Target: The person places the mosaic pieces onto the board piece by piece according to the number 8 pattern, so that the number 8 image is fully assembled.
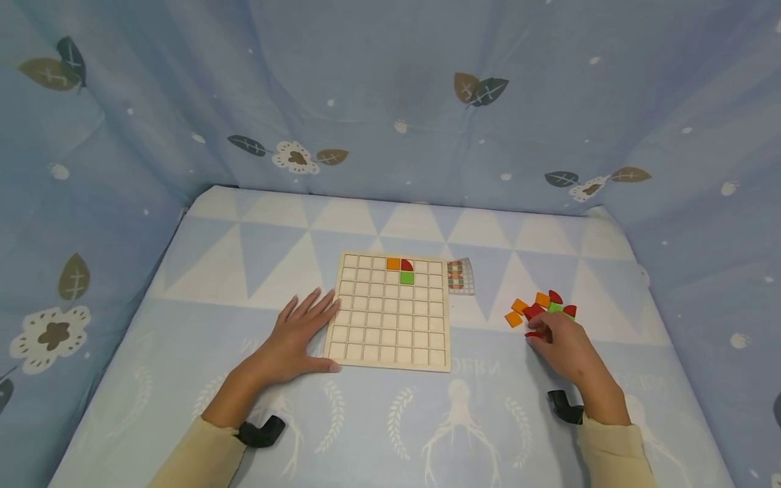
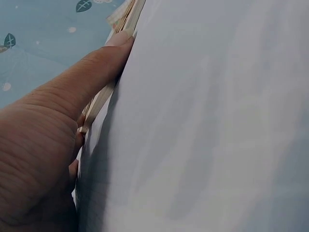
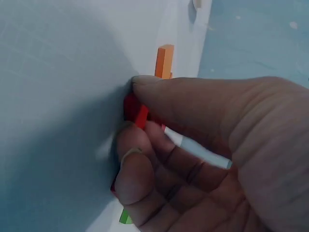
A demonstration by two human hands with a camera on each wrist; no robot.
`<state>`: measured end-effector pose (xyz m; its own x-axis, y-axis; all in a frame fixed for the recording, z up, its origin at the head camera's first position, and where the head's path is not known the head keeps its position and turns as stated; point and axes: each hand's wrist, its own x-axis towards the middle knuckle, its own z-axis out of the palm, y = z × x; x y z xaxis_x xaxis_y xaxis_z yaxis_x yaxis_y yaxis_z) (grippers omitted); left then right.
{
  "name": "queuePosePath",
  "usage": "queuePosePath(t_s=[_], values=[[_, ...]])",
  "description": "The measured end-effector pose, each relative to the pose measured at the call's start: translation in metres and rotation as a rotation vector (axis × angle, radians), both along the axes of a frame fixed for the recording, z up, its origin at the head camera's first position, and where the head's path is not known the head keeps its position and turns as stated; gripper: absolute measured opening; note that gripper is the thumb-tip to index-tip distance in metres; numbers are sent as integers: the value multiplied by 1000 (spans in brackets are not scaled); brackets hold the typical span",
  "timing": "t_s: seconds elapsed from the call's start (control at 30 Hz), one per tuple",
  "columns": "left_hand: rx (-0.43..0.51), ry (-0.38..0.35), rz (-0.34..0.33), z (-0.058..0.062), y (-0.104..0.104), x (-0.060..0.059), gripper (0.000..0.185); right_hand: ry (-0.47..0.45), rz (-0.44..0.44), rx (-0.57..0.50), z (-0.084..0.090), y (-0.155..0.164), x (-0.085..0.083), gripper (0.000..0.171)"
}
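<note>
A pale wooden grid board (image 1: 390,322) lies on the table with an orange square (image 1: 393,264), a red quarter-circle piece (image 1: 406,265) and a green square (image 1: 407,278) in its upper cells. At the board's left side my left hand (image 1: 295,346) rests with fingers spread, fingertips on the edge and thumb along the near corner. My right hand (image 1: 564,349) is beside a loose pile of pieces at the right, pinching a red piece (image 3: 140,116) between thumb and index finger. The fingers hide most of its shape. Orange squares (image 1: 513,318) lie just beyond those fingertips.
A small pattern card (image 1: 460,276) with a coloured grid lies against the board's upper right edge. More red (image 1: 554,297) and green (image 1: 554,308) pieces lie in the pile, partly behind the right hand. Blue curtains (image 1: 403,102) enclose the table's back and sides.
</note>
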<state>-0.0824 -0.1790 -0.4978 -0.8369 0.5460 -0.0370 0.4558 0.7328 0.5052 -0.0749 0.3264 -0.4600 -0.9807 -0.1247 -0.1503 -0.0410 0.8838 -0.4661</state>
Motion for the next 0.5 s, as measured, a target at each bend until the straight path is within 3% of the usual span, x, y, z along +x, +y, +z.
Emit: queuePosePath(t_s=[0.3, 0.4, 0.5], values=[[11, 3, 1, -4, 0, 0, 109, -15, -152, 17, 3, -3, 3, 14], [6, 10, -1, -5, 0, 0, 110, -1, -200, -13, 4, -5, 5, 16], [-5, 13, -2, -4, -2, -1, 110, -4, -236, -110, 7, -10, 4, 20]])
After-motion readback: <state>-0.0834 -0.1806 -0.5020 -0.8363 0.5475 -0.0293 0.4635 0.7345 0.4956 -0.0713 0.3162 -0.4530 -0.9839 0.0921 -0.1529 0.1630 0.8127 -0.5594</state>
